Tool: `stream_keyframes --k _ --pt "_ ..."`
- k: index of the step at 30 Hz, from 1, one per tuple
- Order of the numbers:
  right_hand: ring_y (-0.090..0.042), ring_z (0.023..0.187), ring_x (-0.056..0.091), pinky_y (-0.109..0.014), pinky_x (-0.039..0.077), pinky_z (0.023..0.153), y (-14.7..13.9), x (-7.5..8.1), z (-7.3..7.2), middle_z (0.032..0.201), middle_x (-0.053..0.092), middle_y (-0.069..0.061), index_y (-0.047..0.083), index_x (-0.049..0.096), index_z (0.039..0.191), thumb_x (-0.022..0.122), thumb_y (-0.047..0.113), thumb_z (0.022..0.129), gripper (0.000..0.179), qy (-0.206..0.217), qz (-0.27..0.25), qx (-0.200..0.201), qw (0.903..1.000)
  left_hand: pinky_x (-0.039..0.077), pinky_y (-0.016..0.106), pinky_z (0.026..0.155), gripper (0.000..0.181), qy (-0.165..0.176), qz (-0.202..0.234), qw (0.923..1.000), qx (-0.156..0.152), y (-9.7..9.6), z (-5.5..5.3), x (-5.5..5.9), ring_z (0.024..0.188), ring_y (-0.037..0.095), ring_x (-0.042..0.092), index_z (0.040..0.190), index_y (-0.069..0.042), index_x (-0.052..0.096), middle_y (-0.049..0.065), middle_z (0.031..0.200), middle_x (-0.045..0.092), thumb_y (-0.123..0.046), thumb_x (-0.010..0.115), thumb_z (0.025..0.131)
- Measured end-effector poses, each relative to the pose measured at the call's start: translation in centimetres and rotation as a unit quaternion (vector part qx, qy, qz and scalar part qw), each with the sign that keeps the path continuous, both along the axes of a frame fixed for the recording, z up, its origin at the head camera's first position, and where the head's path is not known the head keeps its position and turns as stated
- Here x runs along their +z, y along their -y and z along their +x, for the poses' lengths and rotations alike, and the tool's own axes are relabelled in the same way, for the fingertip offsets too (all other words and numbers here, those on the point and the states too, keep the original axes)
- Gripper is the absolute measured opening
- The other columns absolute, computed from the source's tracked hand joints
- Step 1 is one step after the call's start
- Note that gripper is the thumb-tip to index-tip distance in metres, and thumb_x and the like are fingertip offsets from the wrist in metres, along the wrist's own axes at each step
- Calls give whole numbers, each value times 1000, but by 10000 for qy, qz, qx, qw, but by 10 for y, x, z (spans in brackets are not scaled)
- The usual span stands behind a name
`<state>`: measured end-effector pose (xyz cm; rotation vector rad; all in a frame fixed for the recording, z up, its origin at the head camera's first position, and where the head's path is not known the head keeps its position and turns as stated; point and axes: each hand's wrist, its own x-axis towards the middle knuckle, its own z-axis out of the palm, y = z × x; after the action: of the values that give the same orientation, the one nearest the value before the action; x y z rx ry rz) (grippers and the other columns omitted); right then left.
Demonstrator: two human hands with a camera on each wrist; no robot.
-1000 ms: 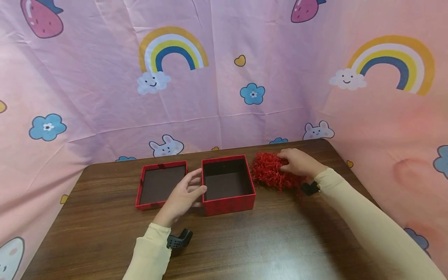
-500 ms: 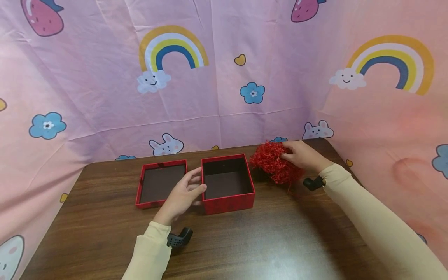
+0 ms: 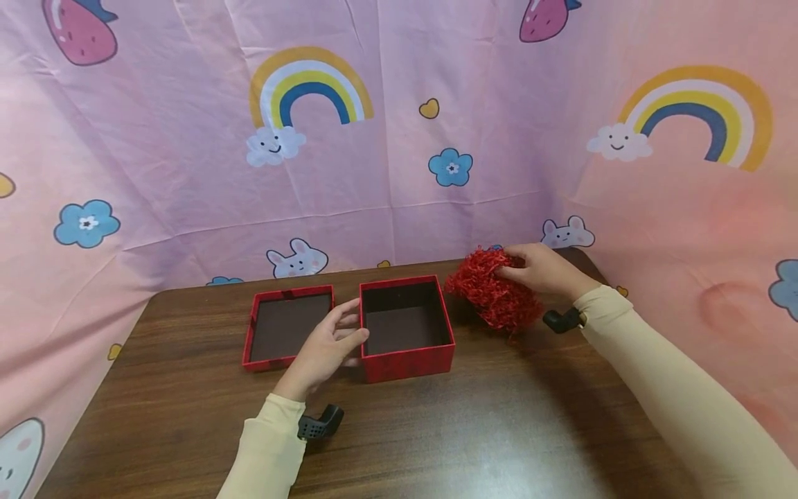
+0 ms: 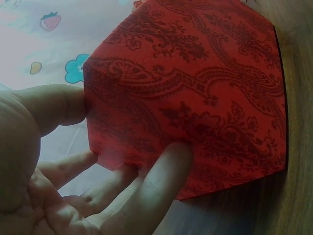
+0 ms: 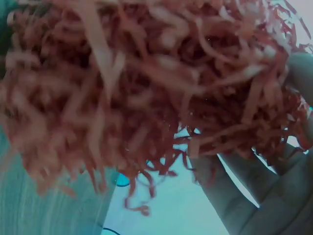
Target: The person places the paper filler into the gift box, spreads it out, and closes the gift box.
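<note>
A red box [image 3: 408, 365] with a dark interior stands uncovered in the middle of the head view. My left hand [image 3: 323, 352] rests against its left side, thumb and fingers spread. In the left wrist view those fingers [image 4: 164, 178] touch the patterned red wall. To the right of the box, my right hand [image 3: 544, 270] grips a tangled bunch of red shredded paper [image 3: 489, 287] from above and behind, raised off the table. The right wrist view is mostly filled by the shredded paper, with fingers behind it partly hidden.
A shallow red lid [image 3: 288, 327] lies inside-up on the brown wooden table [image 3: 399, 443], left of the box and just beyond my left hand. A printed curtain [image 3: 399, 229] hangs along the table's back edge and right side.
My right hand has lifted the shredded paper off the table, moving up and slightly toward the back. My left hand, the box and the lid have stayed in place.
</note>
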<state>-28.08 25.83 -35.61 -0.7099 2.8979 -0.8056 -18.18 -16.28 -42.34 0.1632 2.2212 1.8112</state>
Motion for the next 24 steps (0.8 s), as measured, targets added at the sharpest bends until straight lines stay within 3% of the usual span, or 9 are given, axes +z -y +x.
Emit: stream_keyframes --k 7,12,16,24 --pt "-20 88 62 -43 52 82 2 11 0 100 69 -5 7 68 116 68 14 98 19 -216 88 18 9997 61 51 87 67 27 55 10000 5 0 0 -1 135 41 53 158 -25 37 21 156 42 -17 70 100" --pt "-21 87 62 -43 52 82 3 17 0 96 69 -5 8 68 108 69 17 98 14 -384 -31 6 9993 61 51 86 67 -51 79 10000 4 1 -1 -2 134 41 55 158 -24 37 20 154 45 -17 70 100" --pt "-20 89 63 -41 52 82 2 18 0 97 72 -3 11 71 107 70 22 99 13 -292 -184 -38 9994 61 51 85 69 -77 101 9999 -2 0 -1 -3 133 40 55 158 -24 37 19 153 45 -19 72 99" --pt "-21 88 62 -36 51 77 2 24 -4 99 67 -9 4 59 111 68 5 92 21 35 -466 -91 9989 61 51 87 68 -71 90 9999 -20 0 0 -1 134 41 54 159 -21 35 21 155 43 -18 70 100"
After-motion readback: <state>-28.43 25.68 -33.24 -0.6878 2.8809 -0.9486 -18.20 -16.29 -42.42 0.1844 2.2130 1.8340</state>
